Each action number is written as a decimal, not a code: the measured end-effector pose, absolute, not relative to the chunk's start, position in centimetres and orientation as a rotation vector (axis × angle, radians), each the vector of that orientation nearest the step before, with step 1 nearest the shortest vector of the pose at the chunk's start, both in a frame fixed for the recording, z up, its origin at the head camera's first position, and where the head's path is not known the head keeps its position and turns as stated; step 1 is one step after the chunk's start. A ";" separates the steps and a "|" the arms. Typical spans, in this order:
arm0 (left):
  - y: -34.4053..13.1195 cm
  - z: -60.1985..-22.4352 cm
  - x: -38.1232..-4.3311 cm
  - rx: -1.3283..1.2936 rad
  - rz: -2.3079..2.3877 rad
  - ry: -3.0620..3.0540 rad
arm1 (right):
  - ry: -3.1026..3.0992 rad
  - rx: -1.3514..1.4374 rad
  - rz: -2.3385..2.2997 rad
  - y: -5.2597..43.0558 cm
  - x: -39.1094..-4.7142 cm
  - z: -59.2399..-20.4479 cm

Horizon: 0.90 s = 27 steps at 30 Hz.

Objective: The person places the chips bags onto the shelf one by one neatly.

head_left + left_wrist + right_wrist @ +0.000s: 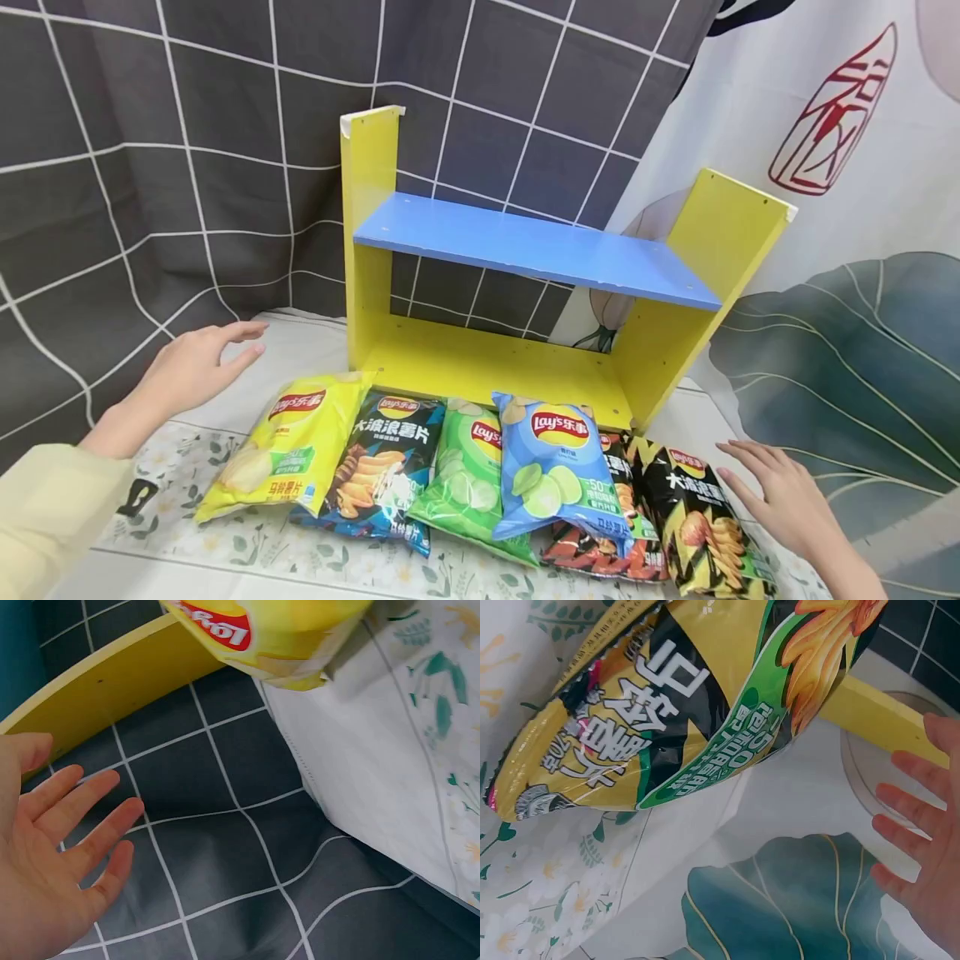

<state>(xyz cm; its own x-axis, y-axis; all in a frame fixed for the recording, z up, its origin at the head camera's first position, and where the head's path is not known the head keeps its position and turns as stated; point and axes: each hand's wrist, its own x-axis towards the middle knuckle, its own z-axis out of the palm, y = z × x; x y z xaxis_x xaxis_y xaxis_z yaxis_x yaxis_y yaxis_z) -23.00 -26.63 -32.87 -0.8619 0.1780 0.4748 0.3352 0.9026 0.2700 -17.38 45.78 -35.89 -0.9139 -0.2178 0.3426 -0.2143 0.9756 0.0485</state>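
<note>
My left hand (pixel 187 371) hovers at the left, fingers extended and holding nothing, above and beside the yellow chip bag (pixel 288 442). On the right, my right hand (pixel 783 500) is also bare, its fingers spread near the black-and-gold chip bag (pixel 705 521). Between them, in a row, lie a black-and-blue chip bag (pixel 386 467), a green chip bag (pixel 465 479), a light blue chip bag (pixel 558 467) and a black-and-red chip bag (pixel 611 554). The light blue bag overlaps the green one and partly covers the black-and-red one.
Behind the bags stands a yellow shelf (pixel 480 354) with a blue middle board (pixel 525 250) and two upright sides. A floral cloth (pixel 247 542) covers the table. Dark checked fabric (pixel 225 108) hangs behind, with a white printed curtain (pixel 750 108) at right.
</note>
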 end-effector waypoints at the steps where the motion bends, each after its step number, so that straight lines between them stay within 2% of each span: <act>1: -26.6 -32.7 -23.1 -0.376 -0.511 -2.595 | -2.756 0.317 -0.019 45.7 -17.2 -35.9; 9: -25.2 -29.4 -24.5 -0.344 -0.772 -2.380 | -2.631 0.387 -0.019 44.8 -16.0 -35.9; 17: -23.3 -25.1 -26.2 -0.367 -0.994 -2.323 | -2.804 0.246 -0.025 43.5 -14.5 -36.0; 27: -20.9 -20.9 -28.6 -0.283 -1.215 -2.287 | -2.792 0.334 0.047 42.8 -13.2 -37.1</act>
